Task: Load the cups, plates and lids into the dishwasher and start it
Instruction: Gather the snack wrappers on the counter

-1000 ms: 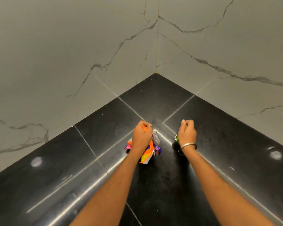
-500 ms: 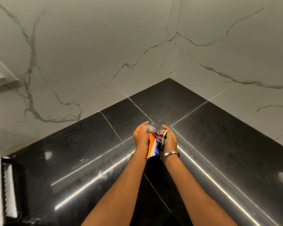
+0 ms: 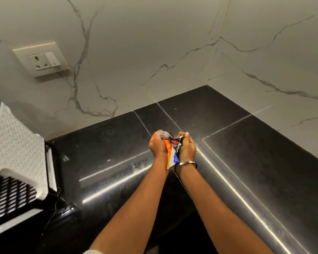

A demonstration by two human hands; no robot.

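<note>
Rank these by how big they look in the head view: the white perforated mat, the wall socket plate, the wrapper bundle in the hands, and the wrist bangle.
1. white perforated mat, though it sits nearer the camera
2. wall socket plate
3. wrapper bundle, partly hidden by both hands
4. wrist bangle

Dim, warm light — streaky countertop glare.

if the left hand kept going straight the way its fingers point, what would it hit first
The left hand, gripping crumpled wrappers, points toward the counter's back corner. Nothing stands in that line, so probably the marble wall first, though depth is unclear.
</note>
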